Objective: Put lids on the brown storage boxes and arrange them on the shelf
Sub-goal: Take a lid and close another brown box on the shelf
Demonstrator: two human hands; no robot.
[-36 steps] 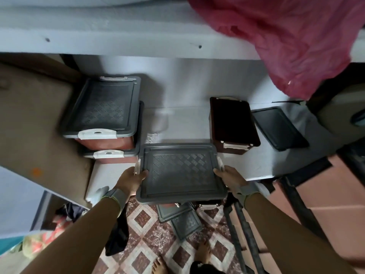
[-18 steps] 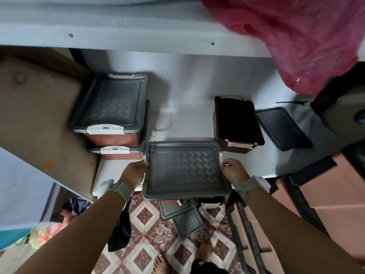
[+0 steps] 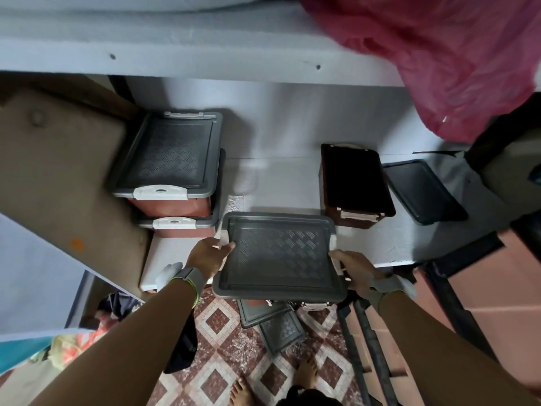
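I carry a brown storage box with a grey lid (image 3: 279, 256) at the front edge of the white shelf (image 3: 281, 186). My left hand (image 3: 209, 254) grips its left side and my right hand (image 3: 355, 269) grips its right side. Two lidded brown boxes (image 3: 169, 183) stand stacked at the shelf's left. An open brown box (image 3: 355, 183) without a lid sits at the right, and a loose grey lid (image 3: 423, 190) lies beside it.
Two more grey lids (image 3: 272, 320) lie on the patterned tile floor below the held box. A brown board (image 3: 58, 183) leans at the left. Pink cloth (image 3: 433, 54) hangs over the upper shelf at the right. Black metal bars (image 3: 369, 347) stand by my right arm.
The held box has risen and moved forward toward the shelf, its far edge now over the shelf's front. Both hands kept their grip on its sides.
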